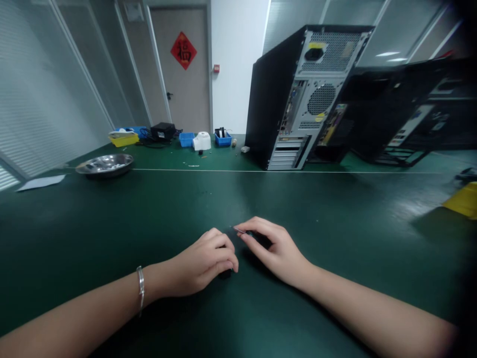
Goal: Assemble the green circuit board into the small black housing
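Both my hands rest on the dark green table mat (112,223) near its front middle. My left hand (203,261), with a silver bracelet on the wrist, has its fingers curled down against the mat. My right hand (274,248) is beside it, fingers bent in a pinch round a small dark object with a thin tip (242,231); I cannot make out what it is. The two hands nearly touch at the fingertips.
A black computer tower (298,94) stands at the back with its rear panel showing, and a second opened case (395,114) to its right. A metal bowl (105,164) sits far left, blue bins (222,139) and a white device (201,141) at the back, a yellow box (464,200) at right.
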### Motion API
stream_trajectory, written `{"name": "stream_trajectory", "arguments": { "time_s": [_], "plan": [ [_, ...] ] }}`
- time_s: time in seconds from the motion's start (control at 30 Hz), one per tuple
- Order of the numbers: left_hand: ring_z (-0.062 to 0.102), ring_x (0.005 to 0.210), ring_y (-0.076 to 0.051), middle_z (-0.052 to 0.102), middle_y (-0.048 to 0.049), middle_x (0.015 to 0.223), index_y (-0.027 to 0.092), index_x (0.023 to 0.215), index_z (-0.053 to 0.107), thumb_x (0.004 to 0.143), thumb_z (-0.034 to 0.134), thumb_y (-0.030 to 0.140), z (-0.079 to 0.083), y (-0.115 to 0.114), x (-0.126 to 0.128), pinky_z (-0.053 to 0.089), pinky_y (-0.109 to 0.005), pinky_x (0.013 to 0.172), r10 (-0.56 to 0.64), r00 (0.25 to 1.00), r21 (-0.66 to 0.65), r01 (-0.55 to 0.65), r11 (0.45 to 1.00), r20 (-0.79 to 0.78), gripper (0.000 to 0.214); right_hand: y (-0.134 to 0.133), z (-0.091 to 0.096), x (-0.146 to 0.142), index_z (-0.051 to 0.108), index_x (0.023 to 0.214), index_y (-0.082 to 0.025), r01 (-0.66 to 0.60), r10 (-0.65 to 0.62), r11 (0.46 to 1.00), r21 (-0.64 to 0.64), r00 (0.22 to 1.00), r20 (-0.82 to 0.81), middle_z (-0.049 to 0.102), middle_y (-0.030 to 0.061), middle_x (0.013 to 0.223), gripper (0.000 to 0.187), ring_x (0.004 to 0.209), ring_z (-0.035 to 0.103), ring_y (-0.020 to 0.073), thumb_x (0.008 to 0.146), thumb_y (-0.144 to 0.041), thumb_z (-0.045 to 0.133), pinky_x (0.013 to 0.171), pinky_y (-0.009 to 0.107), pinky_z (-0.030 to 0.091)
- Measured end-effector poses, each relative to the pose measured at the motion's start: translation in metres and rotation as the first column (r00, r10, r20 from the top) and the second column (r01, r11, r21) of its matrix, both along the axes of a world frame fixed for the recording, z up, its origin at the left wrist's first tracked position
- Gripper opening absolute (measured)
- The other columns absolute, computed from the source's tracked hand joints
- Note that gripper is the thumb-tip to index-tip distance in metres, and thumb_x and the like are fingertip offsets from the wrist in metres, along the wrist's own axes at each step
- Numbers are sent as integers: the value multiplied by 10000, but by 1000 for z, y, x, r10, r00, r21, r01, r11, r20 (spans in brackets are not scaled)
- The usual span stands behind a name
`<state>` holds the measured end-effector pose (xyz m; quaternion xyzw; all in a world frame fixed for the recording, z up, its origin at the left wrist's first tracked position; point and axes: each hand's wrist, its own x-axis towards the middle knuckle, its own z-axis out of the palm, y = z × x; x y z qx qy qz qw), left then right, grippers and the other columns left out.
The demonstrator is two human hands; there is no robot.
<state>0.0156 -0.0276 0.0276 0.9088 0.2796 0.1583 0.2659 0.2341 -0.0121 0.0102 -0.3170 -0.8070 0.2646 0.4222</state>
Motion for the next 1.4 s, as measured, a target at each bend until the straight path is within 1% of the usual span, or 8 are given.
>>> {"name": "stream_trajectory", "arguments": {
  "time_s": [0.2, 0.37, 0.47, 0.6, 0.7, 0.8, 1.17, 1.4],
  "plan": [
    [499, 1066, -232, 606, -98, 1085, 207, 1071, 650, 980, 397, 153, -2, 1, -1, 412, -355, 954, -1, 998, -24, 2, 1000, 60, 274, 0, 0, 1, 677, 1096, -212, -35, 35, 999, -3, 999, 18, 699, 60, 955, 195, 873, 663, 177, 955, -210, 542, 781, 322, 541],
    [515, 965, -217, 620, -78, 997, 178, 977, 614, 985, 453, 277, -3, 3, -6, 408, -347, 889, 88, 993, -2, -88, 996, 84, 190, -1, 2, 1, 667, 1077, -194, -49, 51, 998, -34, 995, 89, 682, 67, 968, 181, 889, 644, 174, 947, -193, 541, 806, 316, 520],
    [495, 838, -216, 590, -59, 906, 173, 916, 589, 884, 603, 487, -1, 5, -8, 395, -347, 779, 160, 987, 65, -159, 985, -8, 315, -2, 4, 1, 654, 1036, -183, -68, 76, 996, -55, 984, 159, 676, 61, 967, 139, 891, 632, 171, 920, -194, 578, 808, 308, 503],
    [477, 794, -211, 573, -48, 913, 176, 941, 575, 697, 725, 638, 1, 6, -8, 365, -330, 711, 112, 988, 115, -100, 988, -106, 544, -7, 9, 2, 655, 952, -187, -87, 111, 993, -85, 939, 326, 669, 30, 885, 132, 805, 621, 158, 880, -297, 661, 717, 269, 470],
    [471, 788, -210, 571, -53, 909, 173, 944, 576, 772, 673, 602, 0, 6, -7, 363, -334, 712, 96, 986, 139, -77, 987, -133, 472, -9, 11, 1, 662, 926, -185, -106, 120, 993, -56, 882, 457, 651, 18, 831, 263, 749, 602, 159, 812, -411, 737, 654, 256, 435],
    [487, 823, -217, 577, -67, 940, 169, 987, 579, 835, 643, 499, 0, 5, -7, 382, -346, 748, 97, 988, 132, -81, 988, -120, 369, -10, 11, 1, 659, 921, -186, -104, 99, 994, -19, 857, 505, 645, 18, 835, 218, 754, 594, 161, 812, -353, 745, 650, 253, 421],
    [534, 835, -191, 568, -45, 934, 170, 962, 580, 820, 677, 355, -5, 6, -7, 428, -302, 715, 173, 985, -4, -173, 985, 0, 252, -11, 10, 1, 639, 999, -195, -102, 106, 994, -34, 874, 475, 657, 30, 946, 206, 835, 620, 171, 826, -270, 723, 690, 259, 466],
    [536, 811, -190, 559, -35, 901, 174, 944, 582, 807, 689, 329, -5, 10, -9, 421, -303, 695, 242, 970, 38, -242, 970, -10, 233, -11, 13, 2, 628, 1001, -202, -66, 104, 993, -95, 875, 473, 643, 33, 994, 259, 878, 617, 179, 799, -301, 757, 736, 282, 495]
  ]
}}
